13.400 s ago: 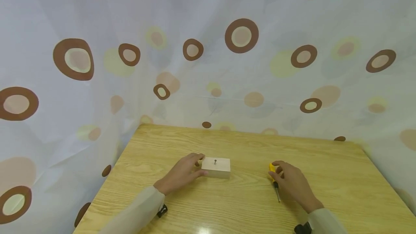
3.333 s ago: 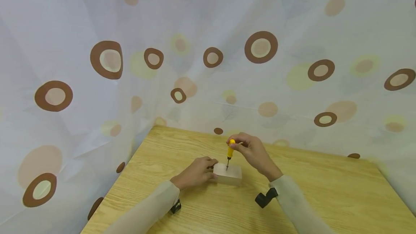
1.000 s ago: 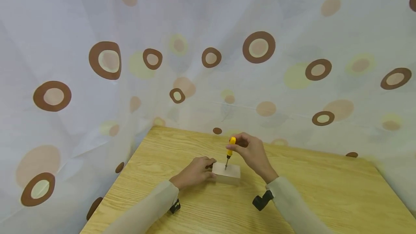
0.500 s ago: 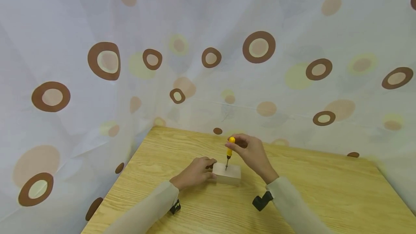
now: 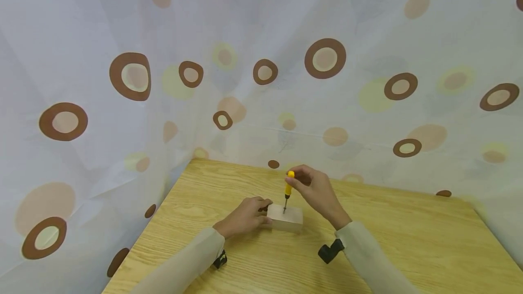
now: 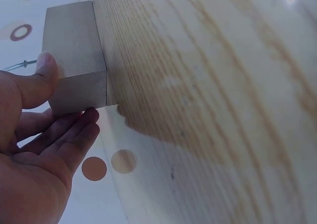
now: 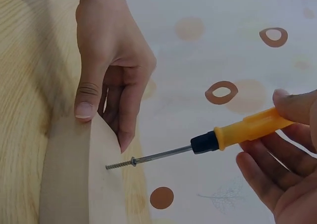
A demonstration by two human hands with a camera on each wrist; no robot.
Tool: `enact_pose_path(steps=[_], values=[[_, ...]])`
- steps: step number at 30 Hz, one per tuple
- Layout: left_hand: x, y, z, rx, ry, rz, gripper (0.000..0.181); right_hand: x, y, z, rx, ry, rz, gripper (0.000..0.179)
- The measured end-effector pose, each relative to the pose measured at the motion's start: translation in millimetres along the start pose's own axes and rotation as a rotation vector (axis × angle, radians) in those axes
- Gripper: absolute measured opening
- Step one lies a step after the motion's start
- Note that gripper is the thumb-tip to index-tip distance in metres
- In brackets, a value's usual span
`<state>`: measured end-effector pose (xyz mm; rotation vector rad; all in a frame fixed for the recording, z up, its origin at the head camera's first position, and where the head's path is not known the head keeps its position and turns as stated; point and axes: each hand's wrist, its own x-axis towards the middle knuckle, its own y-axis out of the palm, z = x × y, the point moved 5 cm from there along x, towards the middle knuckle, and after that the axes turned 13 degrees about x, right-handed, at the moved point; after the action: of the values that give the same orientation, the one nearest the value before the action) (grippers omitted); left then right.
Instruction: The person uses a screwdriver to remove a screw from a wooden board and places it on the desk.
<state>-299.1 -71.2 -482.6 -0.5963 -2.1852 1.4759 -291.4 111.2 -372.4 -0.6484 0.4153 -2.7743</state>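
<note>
A pale wooden block (image 5: 286, 224) lies on the table, its left end held between the thumb and fingers of my left hand (image 5: 245, 216). From its top face stands a screw (image 7: 120, 165), part of the thread still showing above the wood. My right hand (image 5: 320, 194) pinches the yellow handle of a screwdriver (image 7: 252, 127) near its top end, with the thumb on one side and fingers on the other. The screwdriver is nearly upright, its tip at the screw head. In the left wrist view, the thumb lies on the block (image 6: 74, 40) and partly covers it.
The wood-grain table (image 5: 388, 235) extends to both sides of the block. A white sheet with brown and yellow circles (image 5: 324, 58) hangs behind and to the left and right. Black wrist cameras (image 5: 331, 251) sit below both sleeves.
Earlier the right hand held the screwdriver at the table's right; it has since come over the block, tip on the screw. Over the last second only the right fingers and handle tilt shift slightly.
</note>
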Motion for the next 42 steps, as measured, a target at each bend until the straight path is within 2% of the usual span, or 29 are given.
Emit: enact_pose_path(steps=[5, 7, 9, 12, 16, 20, 23, 27, 30, 36, 39, 42], values=[[-0.2, 0.8, -0.2, 0.004, 0.001, -0.001, 0.057, -2.1, -4.1, -3.4, -0.006, 0.034, -0.116, 0.030], [-0.2, 0.9, -0.2, 0.004, -0.002, -0.002, 0.057, -2.1, -5.2, -3.3, 0.004, 0.030, -0.129, 0.029], [-0.2, 1.0, 0.0, 0.004, -0.002, -0.002, 0.057, -1.3, -4.9, -2.3, 0.008, 0.023, -0.109, 0.024], [-0.5, 1.1, 0.6, 0.004, -0.002, -0.005, 0.057, 0.4, -3.0, -0.1, 0.025, 0.008, -0.034, 0.020], [-1.3, 0.2, 1.0, -0.004, 0.001, -0.010, 0.057, 1.3, -1.9, 0.9, 0.016, 0.024, 0.020, 0.020], [-1.8, -0.7, 1.1, -0.003, 0.009, -0.012, 0.057, 0.0, -2.6, -0.8, 0.006, 0.054, -0.011, 0.024], [-1.9, -1.1, 0.4, 0.008, 0.016, -0.009, 0.058, -0.9, -3.2, -1.7, 0.021, 0.045, -0.030, 0.022], [-3.0, -2.1, -0.9, 0.000, 0.017, -0.003, 0.059, -0.7, -2.0, -0.9, 0.059, 0.027, 0.012, 0.016], [-3.2, -2.2, -1.3, -0.008, 0.014, -0.002, 0.058, -0.4, -0.6, -0.8, 0.073, 0.042, 0.028, 0.019], [-3.0, -3.0, -2.1, 0.014, 0.016, -0.010, 0.056, -2.0, -1.7, -4.1, 0.048, 0.074, -0.076, 0.032], [-2.8, -3.5, -2.7, -0.006, 0.017, -0.009, 0.058, -2.3, -3.1, -2.7, 0.036, 0.035, -0.109, 0.029], [-2.9, -3.8, -2.5, -0.023, 0.017, -0.011, 0.059, -0.9, -2.1, 0.2, 0.000, -0.018, -0.076, 0.021]])
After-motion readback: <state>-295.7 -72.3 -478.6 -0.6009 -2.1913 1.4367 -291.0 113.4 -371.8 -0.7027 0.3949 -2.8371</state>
